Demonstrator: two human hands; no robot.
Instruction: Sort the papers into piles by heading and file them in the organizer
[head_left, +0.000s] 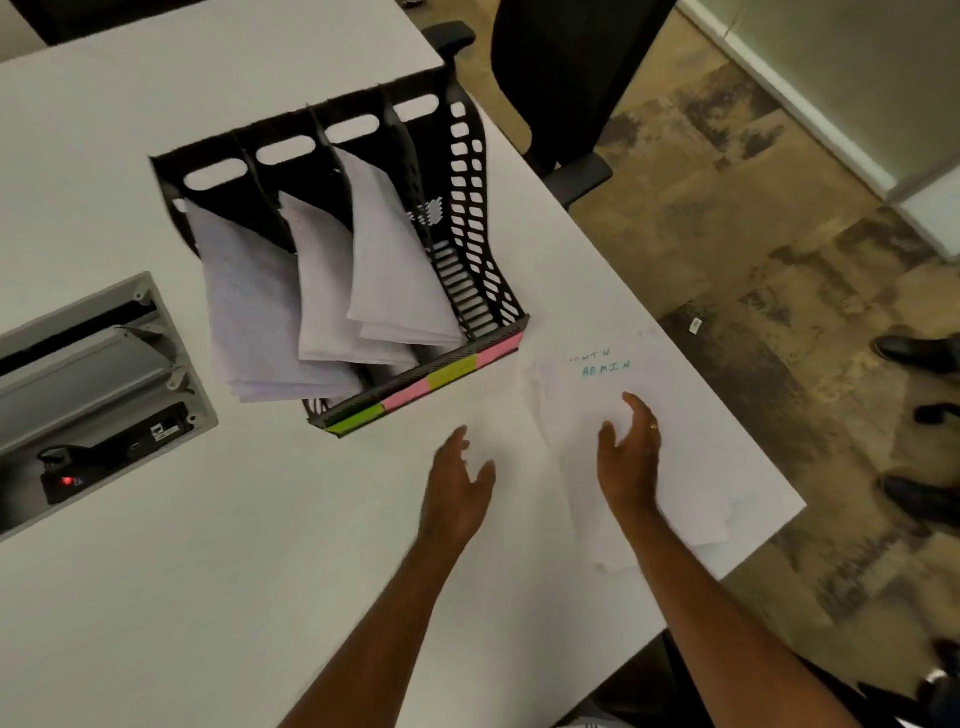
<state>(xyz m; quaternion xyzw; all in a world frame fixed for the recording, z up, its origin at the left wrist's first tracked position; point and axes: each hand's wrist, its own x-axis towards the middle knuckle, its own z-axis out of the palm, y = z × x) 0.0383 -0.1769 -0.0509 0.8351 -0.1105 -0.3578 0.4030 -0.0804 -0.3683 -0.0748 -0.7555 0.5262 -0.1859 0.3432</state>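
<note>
The black organizer stands on the white table with paper stacks in three slots; the slot nearest the table edge appears empty. Just beside it lies the ADMIN pile. The right hand hovers over that pile, fingers spread; the left hand is open, holding nothing.
</note>
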